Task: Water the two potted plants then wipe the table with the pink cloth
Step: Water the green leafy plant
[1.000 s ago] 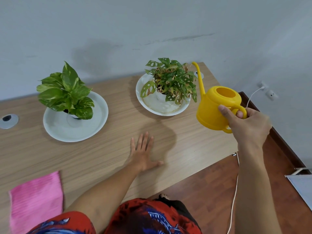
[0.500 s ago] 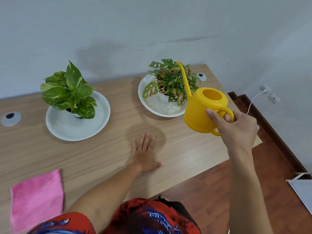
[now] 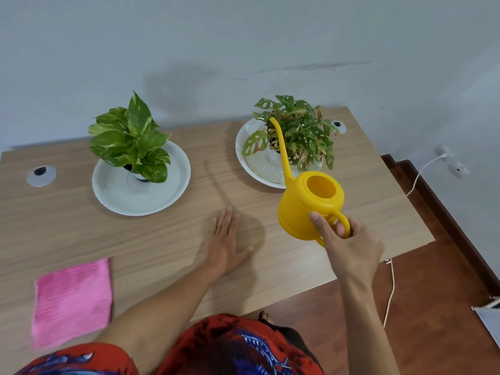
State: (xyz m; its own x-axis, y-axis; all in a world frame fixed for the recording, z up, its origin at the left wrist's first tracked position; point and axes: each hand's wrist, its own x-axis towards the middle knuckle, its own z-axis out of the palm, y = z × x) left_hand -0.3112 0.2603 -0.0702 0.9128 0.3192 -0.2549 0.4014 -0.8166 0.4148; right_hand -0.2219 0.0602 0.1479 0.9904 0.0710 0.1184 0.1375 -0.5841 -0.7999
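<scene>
The right hand (image 3: 351, 250) gripped the loop handle of a yellow plastic watering can (image 3: 308, 207), fingers curled through it and thumb pressed along the can's side, holding it above the light wooden table (image 3: 270, 272). The can's long thin spout (image 3: 281, 150) reached up into the leaves of the right-hand potted plant with holed green leaves (image 3: 300, 131), which stood in a white round dish (image 3: 257, 166). The left hand (image 3: 224, 242) lay flat on the tabletop, fingers straight and slightly spread, holding nothing. Further left, a potted plant with broad variegated green leaves (image 3: 130, 136) stood in a second white round dish (image 3: 162, 190). A folded pink ribbed cloth (image 3: 73, 301) lay flat near the table's front left edge, well apart from both hands.
</scene>
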